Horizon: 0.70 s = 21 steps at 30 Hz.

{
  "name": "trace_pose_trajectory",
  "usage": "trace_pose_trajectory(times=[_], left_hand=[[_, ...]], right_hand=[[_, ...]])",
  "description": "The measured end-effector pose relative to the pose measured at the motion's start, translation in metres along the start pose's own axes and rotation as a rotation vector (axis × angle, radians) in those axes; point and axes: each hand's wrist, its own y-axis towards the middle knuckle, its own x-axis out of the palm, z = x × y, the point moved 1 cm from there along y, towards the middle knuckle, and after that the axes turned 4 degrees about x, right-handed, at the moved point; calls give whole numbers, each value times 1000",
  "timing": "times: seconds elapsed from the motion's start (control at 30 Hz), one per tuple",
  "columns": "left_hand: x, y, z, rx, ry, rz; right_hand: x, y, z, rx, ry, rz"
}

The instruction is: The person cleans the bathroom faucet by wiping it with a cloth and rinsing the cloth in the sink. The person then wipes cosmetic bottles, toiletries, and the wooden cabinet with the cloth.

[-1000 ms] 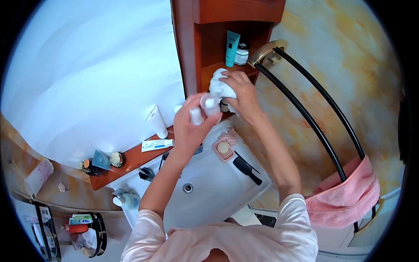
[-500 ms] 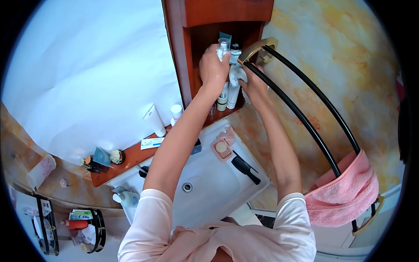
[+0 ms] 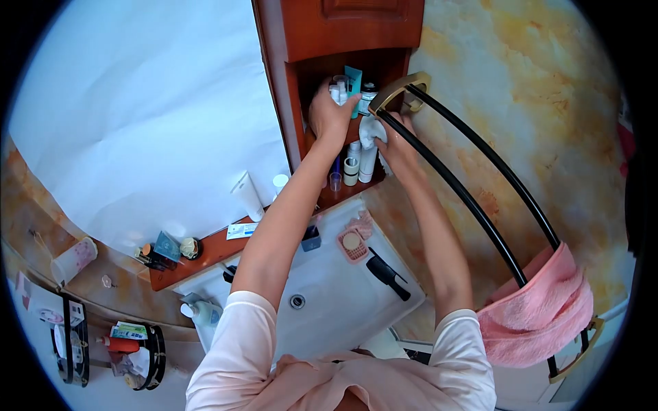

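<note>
My left hand (image 3: pixel 330 115) reaches into the wooden cabinet, fingers curled round some small white bottles (image 3: pixel 338 89) on the upper shelf. Right beside its thumb stands a teal tube (image 3: pixel 354 88), and then a dark-capped jar (image 3: pixel 368 98). A crumpled white cloth (image 3: pixel 371 131) is gripped in my right hand (image 3: pixel 399 145) at the shelf's front edge; the towel rail partly covers that hand. Below, on the lower shelf, stand a white tube (image 3: pixel 367 164), a cream-coloured container (image 3: pixel 351 171) and a small clear cup (image 3: pixel 335 181).
Black towel rails (image 3: pixel 473 198) with a pink towel (image 3: pixel 538 312) run along the right wall. Under my arms is a white sink (image 3: pixel 322 294) holding a pink soap dish (image 3: pixel 353 246) and a black-handled item (image 3: pixel 388 277). A wooden ledge (image 3: pixel 205 256) carries toiletries.
The view has shifted, so the cabinet sits lower. My left hand has moved slightly left with the small bottles, exposing more of the teal tube. My right hand still holds the cloth.
</note>
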Motion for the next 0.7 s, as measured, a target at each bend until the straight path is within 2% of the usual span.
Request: trace_pose_trajectory(times=[0.33, 0.43, 0.53, 0.57, 0.7], left_hand=[[-9, -19, -9, 41, -11, 37], [-23, -35, -1, -27, -11, -33], [-26, -46, -1, -4, 41, -49], [-26, -46, -1, 49, 43, -30], [-24, -39, -4, 22, 99, -60]], right_hand=[[-7, -1, -6, -38, 8, 51], [-12, -12, -20, -36, 147, 75], [-9, -21, -32, -130, 208, 66], [-8, -23, -33, -93, 242, 37], [7, -21, -19, -58, 249, 130]])
